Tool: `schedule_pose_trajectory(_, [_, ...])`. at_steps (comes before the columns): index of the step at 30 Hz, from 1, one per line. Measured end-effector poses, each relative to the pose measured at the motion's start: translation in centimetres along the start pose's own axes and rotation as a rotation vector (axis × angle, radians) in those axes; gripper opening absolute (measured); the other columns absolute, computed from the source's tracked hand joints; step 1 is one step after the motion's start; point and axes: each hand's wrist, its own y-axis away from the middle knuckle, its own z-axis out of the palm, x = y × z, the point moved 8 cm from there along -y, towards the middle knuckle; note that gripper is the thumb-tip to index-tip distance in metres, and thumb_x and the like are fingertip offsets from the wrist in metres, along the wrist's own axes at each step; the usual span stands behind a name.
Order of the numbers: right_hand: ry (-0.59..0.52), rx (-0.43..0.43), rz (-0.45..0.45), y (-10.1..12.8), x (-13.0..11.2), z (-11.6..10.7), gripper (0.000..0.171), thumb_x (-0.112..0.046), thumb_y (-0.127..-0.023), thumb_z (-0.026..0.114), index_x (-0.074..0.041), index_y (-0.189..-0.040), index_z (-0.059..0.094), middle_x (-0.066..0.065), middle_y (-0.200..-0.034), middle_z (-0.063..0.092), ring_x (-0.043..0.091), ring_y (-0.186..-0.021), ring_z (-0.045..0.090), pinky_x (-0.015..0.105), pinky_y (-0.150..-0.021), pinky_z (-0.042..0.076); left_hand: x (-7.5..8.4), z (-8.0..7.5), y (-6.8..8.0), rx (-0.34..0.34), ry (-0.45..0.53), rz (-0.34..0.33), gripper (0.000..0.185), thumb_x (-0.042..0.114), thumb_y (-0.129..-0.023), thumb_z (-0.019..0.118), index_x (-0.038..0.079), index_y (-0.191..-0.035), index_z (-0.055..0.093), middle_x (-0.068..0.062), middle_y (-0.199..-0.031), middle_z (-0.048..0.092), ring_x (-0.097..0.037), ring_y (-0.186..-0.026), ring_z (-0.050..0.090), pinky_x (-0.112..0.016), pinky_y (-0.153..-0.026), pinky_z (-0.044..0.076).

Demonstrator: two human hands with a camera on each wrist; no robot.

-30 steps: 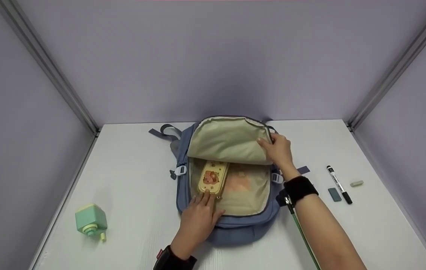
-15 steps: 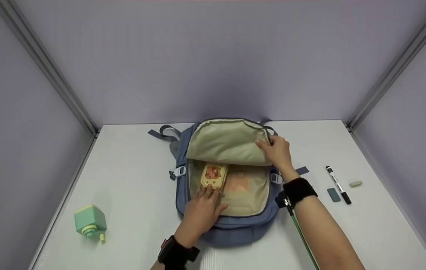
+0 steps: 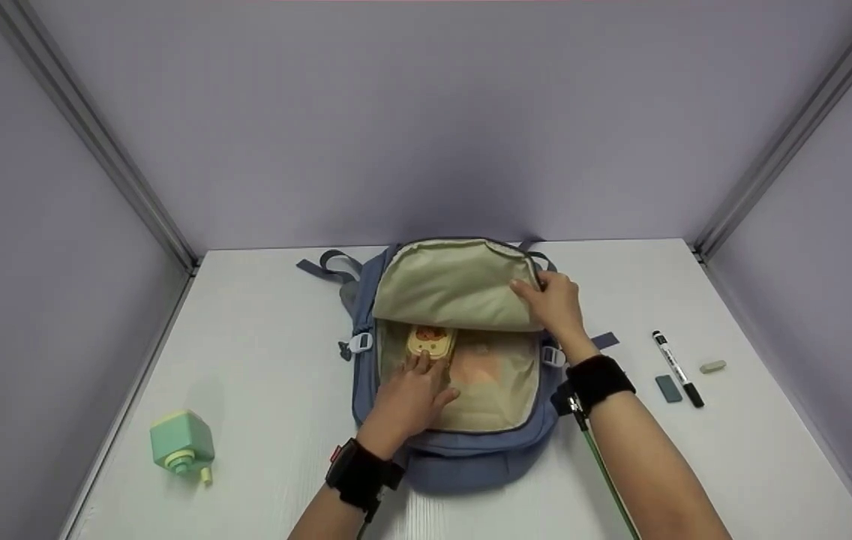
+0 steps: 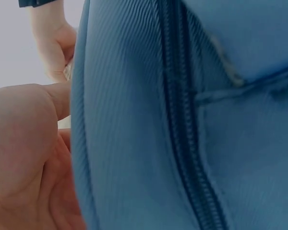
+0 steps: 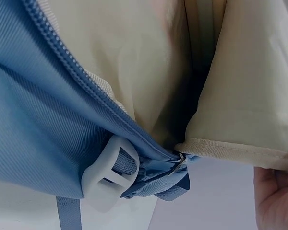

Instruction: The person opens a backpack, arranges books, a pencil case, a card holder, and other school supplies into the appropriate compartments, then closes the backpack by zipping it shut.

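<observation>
The yellow case (image 3: 430, 347) lies inside the open backpack (image 3: 471, 469), which sits against the middle of the far edge of the counter (image 3: 268, 337). It is just beyond the left hand (image 3: 407, 397), the nearer one; its long axis seems to run toward that far edge, leaning slightly right, its far end hidden beneath the flap (image 3: 456, 281). The left fingers reach out nearly straight, touching its near end without gripping, thumb spread aside. The right hand (image 3: 557, 304) pinches the flap's right border, thumb on the lining, lifting the mouth apart.
</observation>
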Motion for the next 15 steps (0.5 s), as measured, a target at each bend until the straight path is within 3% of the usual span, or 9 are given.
schedule_pose_trajectory(7, [-0.001,0.005,-0.002,-0.14,-0.14,0.06,0.035,-0.035,-0.087,0.075,-0.006,-0.072,0.063,0.003,-0.064,0.060,0.020,-0.056,0.049,0.031,-0.053,0.039,-0.27,0.06,-0.56,-0.025,0.012,0.005,0.061,0.046,-0.099,0.053,0.007,-0.145,0.048,-0.028,-0.145,0.042,-0.043,-0.135,0.039,-0.054,-0.106,0.034])
schedule_pose_trajectory(11, [-0.007,-0.001,0.009,-0.28,-0.07,0.11,0.035,-0.035,-0.088,0.074,-0.005,-0.075,0.065,0.004,-0.065,0.061,0.019,-0.056,0.050,0.030,-0.053,0.039,-0.30,-0.12,-0.49,0.014,-0.003,0.033,0.058,0.043,-0.099,0.056,0.008,-0.144,0.049,-0.026,-0.145,0.043,-0.042,-0.133,0.041,-0.054,-0.104,0.036])
schedule_pose_trajectory(15, [-0.005,-0.005,0.013,-0.28,-0.05,0.07,0.034,-0.035,-0.089,0.074,-0.004,-0.078,0.067,0.005,-0.067,0.064,0.018,-0.055,0.051,0.029,-0.051,0.040,-0.26,-0.88,0.32,0.096,-0.016,0.063,0.052,0.037,-0.097,0.062,0.009,-0.140,0.053,-0.024,-0.142,0.047,-0.044,-0.128,0.047,-0.054,-0.100,0.041])
